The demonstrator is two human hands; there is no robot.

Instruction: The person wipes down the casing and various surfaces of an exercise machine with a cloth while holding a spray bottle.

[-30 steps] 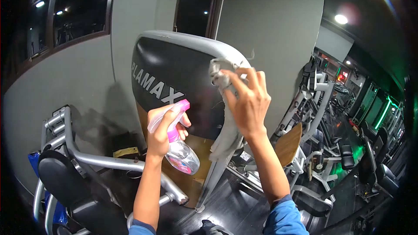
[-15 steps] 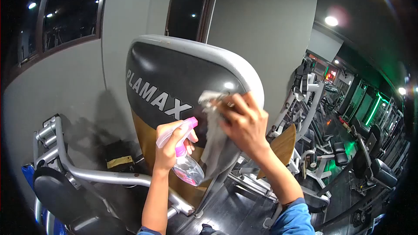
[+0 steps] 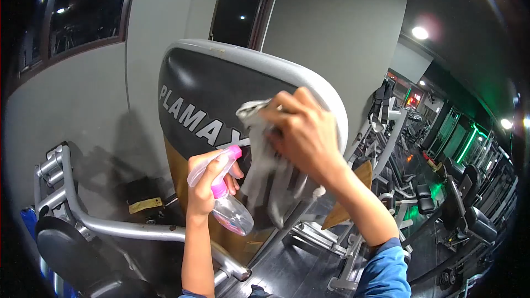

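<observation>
My left hand is wrapped round the neck of a clear spray bottle with a pink and translucent trigger head. The bottle is tilted, its base toward the lower right, and some clear liquid seems to be inside. My right hand grips a crumpled whitish cloth, whose loose end hangs down beside the bottle. Both are in front of a machine cover panel, dark grey above and gold below, with a silver rim and "PLAMAX" lettering. The cloth hides part of the panel; whether it touches the surface I cannot tell.
A silver tube frame with a black pad stands at lower left. Behind the panel are a grey wall and a dark door. More gym machines fill the right side over a dark floor.
My right hand has moved up and left with the cloth across the panel, now partly covering the last letter. The left hand and bottle have shifted slightly left. The view has moved a little.
</observation>
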